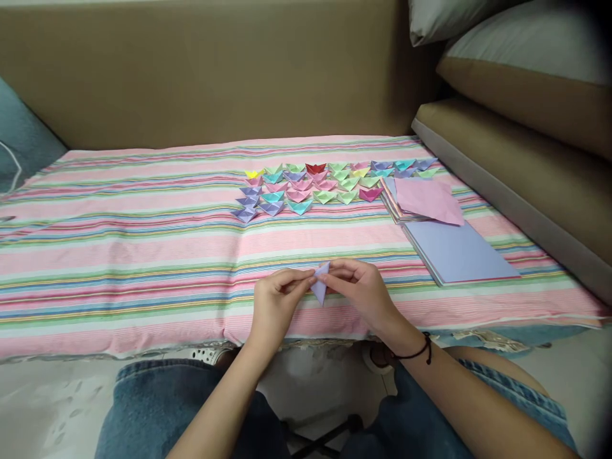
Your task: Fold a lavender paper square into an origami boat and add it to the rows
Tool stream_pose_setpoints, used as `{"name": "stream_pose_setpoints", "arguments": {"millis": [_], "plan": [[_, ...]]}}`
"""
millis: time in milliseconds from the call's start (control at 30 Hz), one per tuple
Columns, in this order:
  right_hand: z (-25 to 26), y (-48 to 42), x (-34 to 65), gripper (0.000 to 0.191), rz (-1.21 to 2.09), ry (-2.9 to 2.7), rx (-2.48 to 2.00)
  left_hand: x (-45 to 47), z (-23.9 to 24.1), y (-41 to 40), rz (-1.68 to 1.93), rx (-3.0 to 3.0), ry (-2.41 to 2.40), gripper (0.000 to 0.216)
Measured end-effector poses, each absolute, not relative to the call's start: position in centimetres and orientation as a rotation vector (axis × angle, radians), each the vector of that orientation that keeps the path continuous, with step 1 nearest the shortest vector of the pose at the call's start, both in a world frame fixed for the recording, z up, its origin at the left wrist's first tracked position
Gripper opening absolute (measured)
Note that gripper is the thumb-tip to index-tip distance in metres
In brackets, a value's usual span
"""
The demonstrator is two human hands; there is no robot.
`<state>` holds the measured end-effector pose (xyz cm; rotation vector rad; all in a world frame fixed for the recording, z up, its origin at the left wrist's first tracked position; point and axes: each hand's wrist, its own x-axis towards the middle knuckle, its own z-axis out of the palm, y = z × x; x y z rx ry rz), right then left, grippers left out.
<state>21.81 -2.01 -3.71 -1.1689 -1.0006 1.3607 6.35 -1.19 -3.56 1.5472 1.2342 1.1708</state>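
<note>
A small lavender piece of folded paper [319, 292] is pinched between my two hands, just above the near part of the striped cloth. My left hand [277, 296] grips its left edge between thumb and fingertips. From the right, my right hand [361, 287] presses its thumb on the paper, with the fingers behind it. The paper stands tilted, one point up and one down; part of it is hidden by the fingertips. Beyond my hands, several small folded paper boats [299, 196] in pink, green, blue, purple, yellow and red sit in rows.
At the right lie a stack of lavender paper sheets [463, 255] and, overlapping it, a stack with a pink sheet [428, 199] on top. Striped cloth [143, 274] covers the surface. Brown cushions [526, 159] are piled along the right; a brown backrest [215, 76] closes the far side.
</note>
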Motion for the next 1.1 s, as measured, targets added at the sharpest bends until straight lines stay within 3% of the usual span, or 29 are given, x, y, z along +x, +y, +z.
{"name": "stream_pose_setpoints", "arguments": {"millis": [100,300,500,833,1100], "plan": [[-3.2,-1.8,22.4,0.043,1.396,-1.102,-1.111,6.2,-3.3,-1.1,1.132,1.420,1.209,0.012],[-2.9,-1.3,23.6,0.020,1.463,-1.315,-1.026,6.0,-3.0,-0.9,1.006,1.348,1.141,0.015],[-3.2,-1.7,22.7,0.032,1.480,-1.066,-1.137,6.0,-3.0,-1.0,1.022,1.330,1.142,0.015],[-3.5,-1.9,21.8,0.021,1.440,-0.856,-1.160,6.1,-3.1,-1.0,1.067,1.338,1.167,0.014],[-3.3,-1.6,22.1,0.025,1.463,-0.898,-1.146,6.2,-2.9,-1.0,1.068,1.272,1.172,0.015]]}}
